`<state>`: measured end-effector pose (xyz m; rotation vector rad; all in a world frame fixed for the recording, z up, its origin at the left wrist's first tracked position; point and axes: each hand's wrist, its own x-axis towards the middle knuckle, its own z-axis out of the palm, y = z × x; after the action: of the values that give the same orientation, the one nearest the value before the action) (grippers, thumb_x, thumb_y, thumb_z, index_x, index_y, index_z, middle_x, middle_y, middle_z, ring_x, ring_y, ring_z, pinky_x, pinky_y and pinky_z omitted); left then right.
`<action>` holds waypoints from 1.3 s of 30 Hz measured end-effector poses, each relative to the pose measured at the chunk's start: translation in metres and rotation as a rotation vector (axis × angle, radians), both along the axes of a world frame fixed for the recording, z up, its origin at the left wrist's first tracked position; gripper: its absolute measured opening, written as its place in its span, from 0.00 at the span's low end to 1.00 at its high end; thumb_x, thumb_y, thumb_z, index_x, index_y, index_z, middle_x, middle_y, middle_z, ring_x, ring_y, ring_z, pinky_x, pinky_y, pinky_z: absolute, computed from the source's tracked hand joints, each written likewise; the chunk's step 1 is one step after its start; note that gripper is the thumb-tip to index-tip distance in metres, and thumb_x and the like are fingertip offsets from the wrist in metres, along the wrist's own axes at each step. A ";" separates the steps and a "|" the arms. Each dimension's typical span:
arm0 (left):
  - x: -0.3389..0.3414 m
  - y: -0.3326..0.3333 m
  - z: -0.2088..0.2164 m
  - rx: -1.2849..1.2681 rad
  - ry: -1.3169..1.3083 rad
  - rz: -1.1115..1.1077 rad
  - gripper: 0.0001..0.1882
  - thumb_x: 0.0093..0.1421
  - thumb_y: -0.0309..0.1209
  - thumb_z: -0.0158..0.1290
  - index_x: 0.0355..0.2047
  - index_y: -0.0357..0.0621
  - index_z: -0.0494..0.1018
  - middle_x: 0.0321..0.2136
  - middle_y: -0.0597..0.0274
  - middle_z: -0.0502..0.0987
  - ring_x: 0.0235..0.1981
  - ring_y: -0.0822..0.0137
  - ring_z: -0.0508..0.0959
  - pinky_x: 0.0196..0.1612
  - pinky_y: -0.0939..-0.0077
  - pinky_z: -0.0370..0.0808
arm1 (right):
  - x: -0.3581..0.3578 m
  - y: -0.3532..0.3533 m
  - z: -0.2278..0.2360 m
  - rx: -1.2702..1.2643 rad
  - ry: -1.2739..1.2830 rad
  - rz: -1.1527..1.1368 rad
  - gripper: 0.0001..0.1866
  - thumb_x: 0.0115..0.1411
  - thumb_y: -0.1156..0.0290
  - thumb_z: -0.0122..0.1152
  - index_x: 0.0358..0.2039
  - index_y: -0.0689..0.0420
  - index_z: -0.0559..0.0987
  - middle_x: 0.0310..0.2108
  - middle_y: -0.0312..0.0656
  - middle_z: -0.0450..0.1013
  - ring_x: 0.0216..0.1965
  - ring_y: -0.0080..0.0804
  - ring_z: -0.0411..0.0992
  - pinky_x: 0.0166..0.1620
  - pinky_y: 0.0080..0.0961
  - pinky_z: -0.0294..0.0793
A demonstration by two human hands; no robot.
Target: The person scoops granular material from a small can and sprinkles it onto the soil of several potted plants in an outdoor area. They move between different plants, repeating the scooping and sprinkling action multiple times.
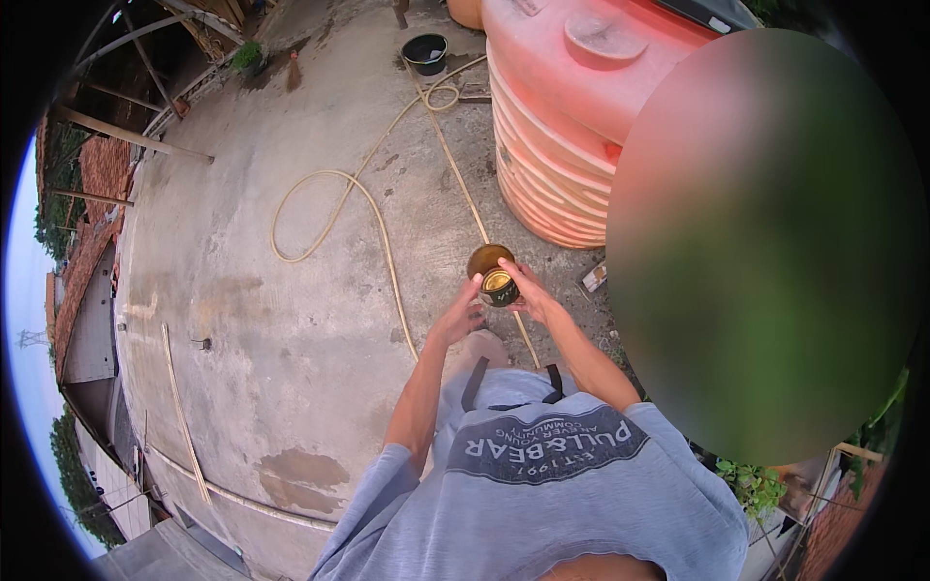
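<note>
In front of me, my right hand (528,289) grips a small dark round tin (499,284) with a yellow-gold top and pale markings on its side. Its thumb lies over the upper rim. Just beyond the tin is a round amber-brown disc (487,258), like a lid or saucer, partly covered by the thumb and the tin. I cannot tell whether the disc and tin are joined. My left hand (463,312) is at their left side, fingers apart, one fingertip close to the disc's edge; its contact is unclear.
A pale hose (386,242) loops over the concrete floor (232,223). A large ribbed red-orange tank (552,145) stands at far right, with a black bucket (424,55) left of it. A pole (184,407) lies at left. A blurred area covers the right side.
</note>
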<state>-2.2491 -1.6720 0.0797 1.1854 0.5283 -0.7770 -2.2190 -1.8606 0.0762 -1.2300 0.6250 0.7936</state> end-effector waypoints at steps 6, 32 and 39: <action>0.084 0.134 -0.031 -0.047 0.034 0.574 0.38 0.51 0.59 0.54 0.56 0.55 0.57 0.52 0.50 0.60 0.51 0.51 0.66 0.50 0.51 0.69 | 0.076 0.176 0.031 -0.514 -0.541 0.400 0.57 0.53 0.28 0.46 0.67 0.62 0.46 0.66 0.66 0.40 0.68 0.65 0.38 0.63 0.56 0.50; 0.574 0.371 -0.041 0.176 0.325 0.727 0.42 0.45 0.61 0.54 0.57 0.55 0.62 0.50 0.52 0.67 0.48 0.52 0.69 0.49 0.53 0.67 | 0.492 0.372 0.201 0.275 -1.136 0.937 0.19 0.56 0.54 0.57 0.29 0.59 0.68 0.30 0.47 0.65 0.33 0.44 0.68 0.38 0.39 0.66; 0.751 0.371 -0.069 0.209 0.304 0.538 0.40 0.47 0.60 0.54 0.56 0.52 0.64 0.50 0.51 0.69 0.48 0.53 0.70 0.49 0.52 0.67 | 0.642 0.425 0.140 -0.109 -1.029 0.731 0.18 0.59 0.55 0.55 0.31 0.59 0.68 0.33 0.46 0.66 0.37 0.42 0.68 0.40 0.38 0.64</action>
<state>-1.4980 -1.3005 0.0104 1.0461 1.1492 -0.4414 -1.5771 -1.4356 0.2167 -1.7707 -0.6646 0.5834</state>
